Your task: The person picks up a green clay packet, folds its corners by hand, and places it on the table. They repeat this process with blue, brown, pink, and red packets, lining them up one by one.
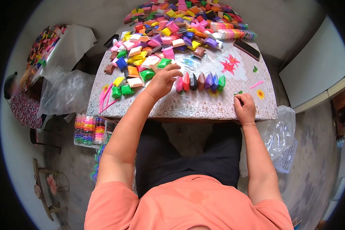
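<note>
My left hand (165, 81) is over the table with its fingers apart and slightly bent, just left of a row of small packets standing on edge. Nearest to it in that row is the pink packet (179, 84); red, black, brown, purple and blue ones follow, up to a green packet (221, 82). Loose packets, among them a green one (147, 74) and a white one (135, 82), lie beside the hand and wrist. Curled into a fist, my right hand (245, 108) rests by the table's front edge, right of the row; its palm is hidden.
A large heap of coloured packets (172, 30) covers the table's back and left. A phone (247, 50) lies at the right, pink strips (106, 96) at the left. Below are a packet-filled crate (89, 130) and a basket with clear plastic (283, 134). Another person (25, 107) sits far left.
</note>
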Action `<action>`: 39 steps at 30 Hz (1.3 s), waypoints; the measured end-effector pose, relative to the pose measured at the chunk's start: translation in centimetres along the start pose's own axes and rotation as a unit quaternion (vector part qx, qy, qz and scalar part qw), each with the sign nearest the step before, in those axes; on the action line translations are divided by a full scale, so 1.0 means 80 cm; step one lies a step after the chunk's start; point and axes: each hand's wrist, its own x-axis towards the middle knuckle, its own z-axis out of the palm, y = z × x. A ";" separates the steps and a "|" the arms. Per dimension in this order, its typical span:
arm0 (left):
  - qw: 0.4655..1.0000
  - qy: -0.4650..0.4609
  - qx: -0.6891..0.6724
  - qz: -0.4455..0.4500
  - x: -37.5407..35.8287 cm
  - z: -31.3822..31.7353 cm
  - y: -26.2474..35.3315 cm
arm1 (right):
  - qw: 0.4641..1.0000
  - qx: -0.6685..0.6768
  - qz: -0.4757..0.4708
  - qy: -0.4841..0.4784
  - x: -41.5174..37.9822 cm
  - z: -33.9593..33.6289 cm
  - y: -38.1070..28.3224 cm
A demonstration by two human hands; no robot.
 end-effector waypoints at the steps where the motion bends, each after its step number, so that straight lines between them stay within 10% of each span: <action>1: 0.999 -0.029 0.032 0.011 0.004 -0.001 -0.002 | 1.000 -0.001 0.001 -0.002 0.000 0.000 0.000; 29: 0.995 -0.067 0.055 0.056 0.016 0.009 -0.026 | 1.000 -0.002 -0.007 0.001 -0.001 0.003 -0.002; 39: 0.985 0.145 -0.070 -0.062 -0.033 0.001 -0.019 | 1.000 -0.005 -0.014 0.005 -0.001 0.004 -0.001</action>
